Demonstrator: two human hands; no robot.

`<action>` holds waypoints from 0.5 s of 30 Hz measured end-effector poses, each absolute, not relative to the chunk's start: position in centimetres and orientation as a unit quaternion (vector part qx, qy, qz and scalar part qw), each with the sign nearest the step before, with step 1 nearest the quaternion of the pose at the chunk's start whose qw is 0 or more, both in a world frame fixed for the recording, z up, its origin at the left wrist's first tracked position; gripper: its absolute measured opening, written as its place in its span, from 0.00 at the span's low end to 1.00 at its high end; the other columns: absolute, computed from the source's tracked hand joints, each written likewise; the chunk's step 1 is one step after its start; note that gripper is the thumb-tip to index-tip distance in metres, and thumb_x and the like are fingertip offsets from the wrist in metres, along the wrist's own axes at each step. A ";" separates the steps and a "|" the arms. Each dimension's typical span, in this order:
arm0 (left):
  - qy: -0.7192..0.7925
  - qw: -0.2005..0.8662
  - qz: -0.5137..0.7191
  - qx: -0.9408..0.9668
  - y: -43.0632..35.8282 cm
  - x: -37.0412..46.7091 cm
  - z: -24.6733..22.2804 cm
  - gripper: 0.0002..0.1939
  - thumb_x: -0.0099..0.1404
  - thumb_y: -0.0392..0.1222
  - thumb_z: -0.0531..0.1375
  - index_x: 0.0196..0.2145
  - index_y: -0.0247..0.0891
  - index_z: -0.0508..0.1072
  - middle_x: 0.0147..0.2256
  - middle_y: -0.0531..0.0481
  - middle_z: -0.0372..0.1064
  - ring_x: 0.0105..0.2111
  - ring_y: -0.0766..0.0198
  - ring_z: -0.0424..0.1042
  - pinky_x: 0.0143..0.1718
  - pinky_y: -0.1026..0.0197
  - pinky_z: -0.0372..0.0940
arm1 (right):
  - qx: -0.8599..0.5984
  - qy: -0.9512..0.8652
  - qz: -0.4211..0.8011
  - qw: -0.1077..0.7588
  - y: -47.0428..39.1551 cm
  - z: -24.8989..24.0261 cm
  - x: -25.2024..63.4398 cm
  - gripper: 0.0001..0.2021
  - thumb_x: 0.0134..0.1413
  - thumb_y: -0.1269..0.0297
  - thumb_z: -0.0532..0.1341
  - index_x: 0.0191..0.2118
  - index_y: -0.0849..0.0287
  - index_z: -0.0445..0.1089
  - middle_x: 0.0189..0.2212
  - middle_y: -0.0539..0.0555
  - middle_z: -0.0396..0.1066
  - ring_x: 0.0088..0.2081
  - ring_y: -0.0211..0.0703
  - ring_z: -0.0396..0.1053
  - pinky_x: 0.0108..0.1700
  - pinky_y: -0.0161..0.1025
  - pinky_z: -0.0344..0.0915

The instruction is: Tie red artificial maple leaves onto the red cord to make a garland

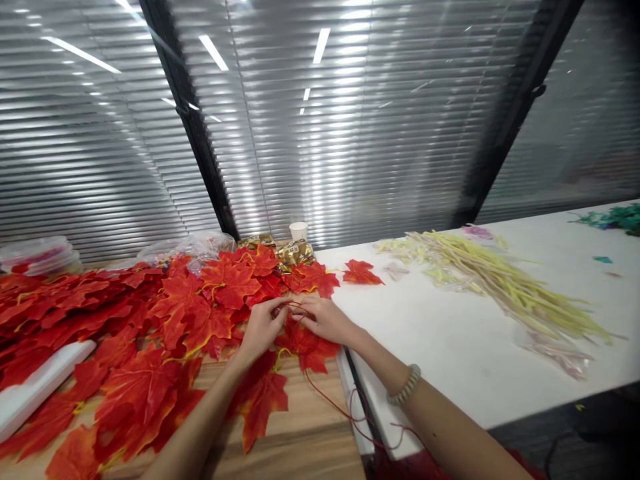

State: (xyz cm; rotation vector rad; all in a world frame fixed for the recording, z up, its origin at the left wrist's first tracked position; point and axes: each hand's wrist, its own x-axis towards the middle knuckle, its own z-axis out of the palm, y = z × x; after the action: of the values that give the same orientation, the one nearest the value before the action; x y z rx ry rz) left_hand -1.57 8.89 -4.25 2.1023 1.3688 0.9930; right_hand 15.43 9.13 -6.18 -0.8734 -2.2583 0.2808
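Note:
My left hand (267,324) and my right hand (320,316) meet over the near end of the wooden table, fingers pinched on a thin red cord (327,400). From the hands the cord trails down across the table edge in loose curves toward my lap. Right under my hands lie red artificial maple leaves (264,399) with yellow stems. A bigger heap of the same leaves (150,387) spreads to the left. The fingertips partly hide how the cord runs between them. A beaded bracelet (404,385) circles my right wrist.
A white paper cup (299,231) and gold foil packets (295,253) stand behind the leaves. Clear plastic containers (40,255) sit at the far left, a white bar (43,387) nearer. On the white table (400,333) lie yellow-green strips (505,280) and green pieces (613,219).

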 end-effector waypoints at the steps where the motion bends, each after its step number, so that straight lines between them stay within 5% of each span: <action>1: 0.494 0.219 0.363 0.759 8.9 -1.6 -4.2 0.16 0.58 0.38 0.51 0.40 0.31 0.74 0.28 0.47 0.73 0.24 0.65 0.67 0.27 0.66 0.62 | -0.337 -0.869 0.108 0.346 9.2 -6.2 15.4 0.08 0.56 0.70 0.54 0.39 0.57 0.69 0.41 0.53 0.70 0.43 0.40 0.66 0.44 0.37 0.62; 15: 0.492 0.225 0.402 0.738 9.2 -1.9 -4.4 0.16 0.58 0.40 0.53 0.41 0.31 0.73 0.35 0.45 0.74 0.30 0.61 0.72 0.32 0.62 0.66 | -0.347 -0.863 0.118 0.348 9.5 -6.5 15.5 0.16 0.58 0.66 0.52 0.51 0.55 0.63 0.49 0.53 0.66 0.49 0.42 0.63 0.49 0.41 0.61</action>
State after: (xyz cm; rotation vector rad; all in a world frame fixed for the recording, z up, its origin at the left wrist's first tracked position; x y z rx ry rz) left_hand -1.87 9.20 -4.43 2.0365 1.3584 1.1103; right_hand 15.45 9.52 -6.53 -0.8986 -2.2387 0.3063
